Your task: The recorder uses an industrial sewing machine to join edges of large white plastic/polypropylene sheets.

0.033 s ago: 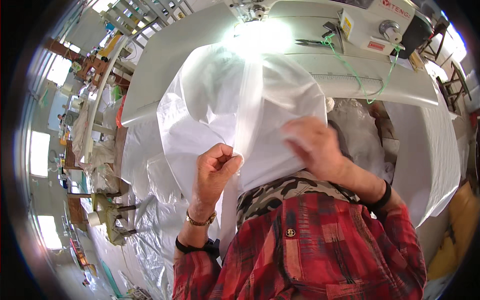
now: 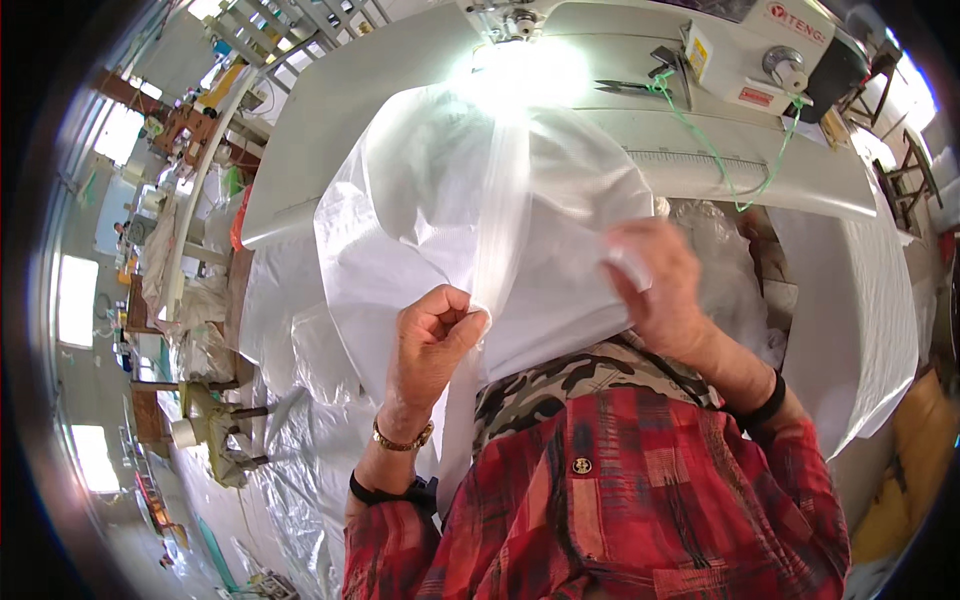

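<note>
White sheet (image 2: 400,270) at twelve o'clock, draped off surface (image 2: 320,130) toward my lap; likely light, limp, slippery, best taken by its lengthwise band (image 2: 503,190). My left hand (image 2: 435,335) pinches that band; right hand (image 2: 665,290), three o'clock of it, blurred, can't tell its hold

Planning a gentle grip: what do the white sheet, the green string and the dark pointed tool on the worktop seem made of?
White sheet: probably thin woven plastic, satiny; it's translucent, with crisp creases and fine texture.
Green string: perhaps synthetic fibre, finish unclear; it's vivid green and hangs limp.
Dark pointed tool: likely metal, dark finish; its slim, tapering shape suggests that.
</note>
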A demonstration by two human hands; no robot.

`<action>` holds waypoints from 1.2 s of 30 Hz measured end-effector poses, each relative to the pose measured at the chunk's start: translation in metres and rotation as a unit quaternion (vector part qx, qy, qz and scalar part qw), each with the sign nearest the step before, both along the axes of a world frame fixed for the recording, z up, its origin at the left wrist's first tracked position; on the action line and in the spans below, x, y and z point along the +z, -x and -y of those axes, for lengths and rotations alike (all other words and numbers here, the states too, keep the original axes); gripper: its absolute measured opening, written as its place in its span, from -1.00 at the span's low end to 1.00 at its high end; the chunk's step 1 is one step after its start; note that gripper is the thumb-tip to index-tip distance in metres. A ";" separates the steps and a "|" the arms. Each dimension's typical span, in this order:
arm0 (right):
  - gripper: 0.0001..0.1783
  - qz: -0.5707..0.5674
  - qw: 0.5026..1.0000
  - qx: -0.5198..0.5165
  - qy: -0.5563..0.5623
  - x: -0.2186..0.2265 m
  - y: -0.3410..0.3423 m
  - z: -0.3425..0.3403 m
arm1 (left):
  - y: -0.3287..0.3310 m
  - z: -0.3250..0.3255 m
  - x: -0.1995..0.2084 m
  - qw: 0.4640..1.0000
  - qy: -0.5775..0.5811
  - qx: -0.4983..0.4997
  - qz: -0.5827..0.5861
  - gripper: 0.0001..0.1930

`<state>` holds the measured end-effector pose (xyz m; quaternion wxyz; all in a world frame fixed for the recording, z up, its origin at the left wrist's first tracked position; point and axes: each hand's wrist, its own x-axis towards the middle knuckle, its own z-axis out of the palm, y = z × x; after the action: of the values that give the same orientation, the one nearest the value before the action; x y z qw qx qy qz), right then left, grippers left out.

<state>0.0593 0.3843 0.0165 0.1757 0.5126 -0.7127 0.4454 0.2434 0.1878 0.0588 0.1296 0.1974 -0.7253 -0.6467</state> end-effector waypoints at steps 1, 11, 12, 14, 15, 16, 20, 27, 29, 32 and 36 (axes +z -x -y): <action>-0.68 0.009 0.993 -0.115 -0.013 -0.003 0.007 -0.012 | 0.001 -0.001 -0.001 1.000 -0.005 0.006 -0.003 -0.92; -0.54 0.611 0.737 0.277 -0.079 -0.007 0.006 -0.027 | 0.008 -0.005 0.001 0.997 0.055 -0.048 -0.003 -0.83; -0.41 0.633 0.694 0.329 -0.098 -0.004 0.004 -0.024 | 0.008 -0.005 0.000 0.996 0.068 -0.054 0.000 -0.84; -0.32 0.672 0.658 0.330 -0.080 -0.005 -0.005 -0.016 | 0.009 -0.004 -0.001 0.997 0.050 -0.059 -0.008 -0.84; -0.23 0.706 0.619 0.339 -0.052 -0.010 -0.009 -0.009 | 0.010 -0.004 -0.002 0.997 0.031 -0.064 -0.017 -0.83; -0.07 0.713 0.608 0.348 -0.040 -0.015 -0.011 -0.005 | 0.010 -0.004 -0.002 0.997 0.031 -0.061 -0.020 -0.83; -0.06 0.761 0.495 0.414 0.072 -0.034 -0.010 -0.003 | 0.009 -0.004 0.000 0.998 0.025 -0.064 -0.006 -0.84; -0.71 0.673 0.681 0.224 0.184 0.009 -0.022 -0.011 | 0.008 0.000 0.001 0.997 0.041 -0.069 0.005 -0.86; -0.86 0.645 0.723 0.169 0.180 0.032 -0.025 -0.010 | 0.009 -0.002 0.001 0.996 0.051 -0.070 -0.003 -0.86; -0.82 0.296 0.938 0.121 -0.132 0.056 -0.033 -0.004 | 0.011 -0.006 0.002 0.993 0.082 -0.076 -0.022 -0.86; -0.84 0.274 0.912 0.237 -0.193 0.059 -0.048 0.018 | 0.012 -0.009 0.007 0.990 0.100 -0.103 0.000 -0.89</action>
<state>0.1075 0.3661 0.0755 -0.2393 0.5484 -0.6624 0.4508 0.2313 0.1966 0.0656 0.0814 0.1081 -0.8025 -0.5811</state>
